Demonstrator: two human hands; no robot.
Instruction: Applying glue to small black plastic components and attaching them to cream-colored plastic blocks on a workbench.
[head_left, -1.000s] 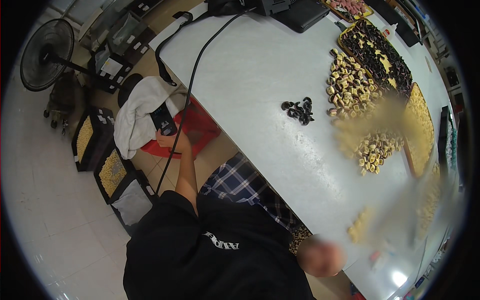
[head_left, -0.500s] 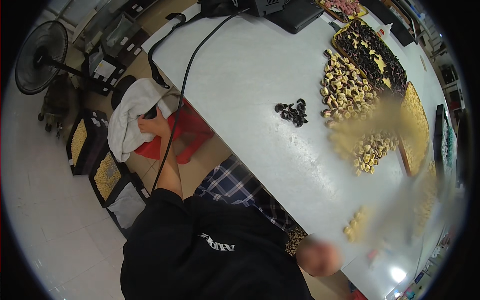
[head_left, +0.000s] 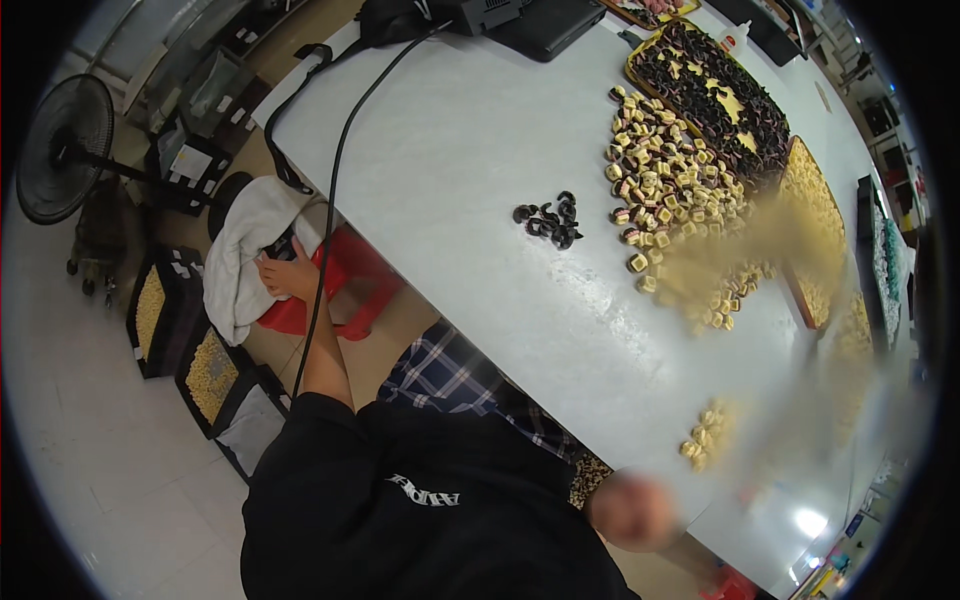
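Note:
My left hand (head_left: 286, 274) reaches down over a white towel (head_left: 232, 285), which is heaped on a red plastic stool (head_left: 350, 290). Its fingers are closed about the near end of a small dark object (head_left: 281, 245), flat and phone-like, against the cloth. A black cable (head_left: 331, 205) crosses in front of that forearm. Beyond my right sleeve is a blurred skin-toned patch (head_left: 634, 512) by the table's near edge; I cannot make out any fingers in it. The white table (head_left: 450, 200) is nearest to it.
On the table lie a few black curved pieces (head_left: 550, 220), a heap of cream-and-dark pieces (head_left: 660, 180), a tray of dark pieces (head_left: 700, 85) and a small pale-yellow pile (head_left: 708, 435). A blur covers part of the right side. Left are a fan (head_left: 62, 150) and black bins (head_left: 205, 385).
The view has shifted, so the table's contents sit a little farther left. The dark object in my left hand shows a flatter face, and the hand lies lower against it.

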